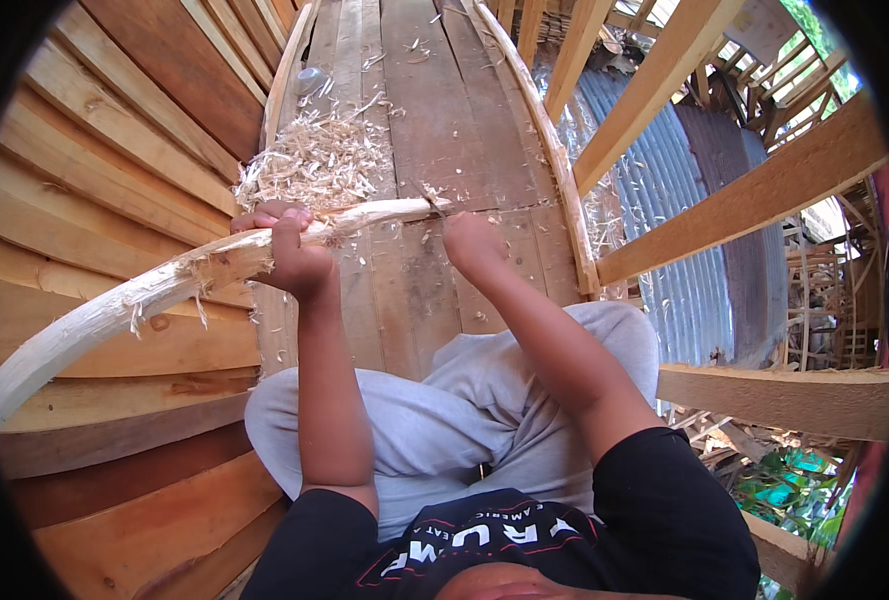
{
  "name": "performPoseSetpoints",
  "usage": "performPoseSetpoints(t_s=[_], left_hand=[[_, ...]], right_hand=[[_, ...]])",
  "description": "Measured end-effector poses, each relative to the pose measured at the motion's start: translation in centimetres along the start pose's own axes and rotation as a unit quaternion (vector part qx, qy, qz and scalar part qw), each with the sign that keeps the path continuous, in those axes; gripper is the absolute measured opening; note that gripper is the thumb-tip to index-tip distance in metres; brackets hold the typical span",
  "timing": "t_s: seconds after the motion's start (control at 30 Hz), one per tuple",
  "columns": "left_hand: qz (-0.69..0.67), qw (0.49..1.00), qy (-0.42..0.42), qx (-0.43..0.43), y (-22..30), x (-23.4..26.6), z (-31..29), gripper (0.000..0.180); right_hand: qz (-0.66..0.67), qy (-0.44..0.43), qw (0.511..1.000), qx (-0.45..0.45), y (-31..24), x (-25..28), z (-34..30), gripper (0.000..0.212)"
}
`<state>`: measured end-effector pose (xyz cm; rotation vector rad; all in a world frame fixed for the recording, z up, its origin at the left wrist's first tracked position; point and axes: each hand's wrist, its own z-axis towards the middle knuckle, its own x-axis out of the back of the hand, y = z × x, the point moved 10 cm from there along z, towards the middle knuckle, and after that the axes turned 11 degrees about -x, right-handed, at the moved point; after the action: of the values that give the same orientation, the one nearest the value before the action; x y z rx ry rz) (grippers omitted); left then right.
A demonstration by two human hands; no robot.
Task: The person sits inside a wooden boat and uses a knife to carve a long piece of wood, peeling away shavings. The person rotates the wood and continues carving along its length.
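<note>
A long pale peeled wooden pole [125,307] runs from the lower left up across the front of me. My left hand [290,245] is wrapped round it near its upper part. Ragged fibres and curled slivers hang from the wood beside that hand. At the pole's far right end, my right hand [472,242] is closed in a fist round the handle of a knife [432,198]. Its thin dark blade lies across the tip of the pole, and the handle is mostly hidden in the fist.
Wood shavings [320,160] heap on the plank floor [445,120] beyond the pole. A small clear cup [311,80] lies at the far left. A plank wall [115,220] bounds my left, wooden rails [745,215] my right. Outside is corrugated metal sheeting [680,230].
</note>
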<state>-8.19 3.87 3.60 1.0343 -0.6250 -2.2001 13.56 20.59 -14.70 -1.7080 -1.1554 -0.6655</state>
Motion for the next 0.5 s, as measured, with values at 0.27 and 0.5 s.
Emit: performPoseSetpoints(t_s=[0.27, 0.5], left_hand=[[-0.092, 0.992, -0.077, -0.025, -1.2, -1.9, -1.2, 0.025], [-0.056, 0.989, -0.115, -0.076, 0.8, -4.4, -2.5, 0.023]], right_hand=[[0.023, 0.0, 1.0, -0.012, -0.2, 0.4, 3.2, 0.048], [-0.031, -0.024, 0.998, 0.049, -0.3, 0.3, 3.7, 0.045]])
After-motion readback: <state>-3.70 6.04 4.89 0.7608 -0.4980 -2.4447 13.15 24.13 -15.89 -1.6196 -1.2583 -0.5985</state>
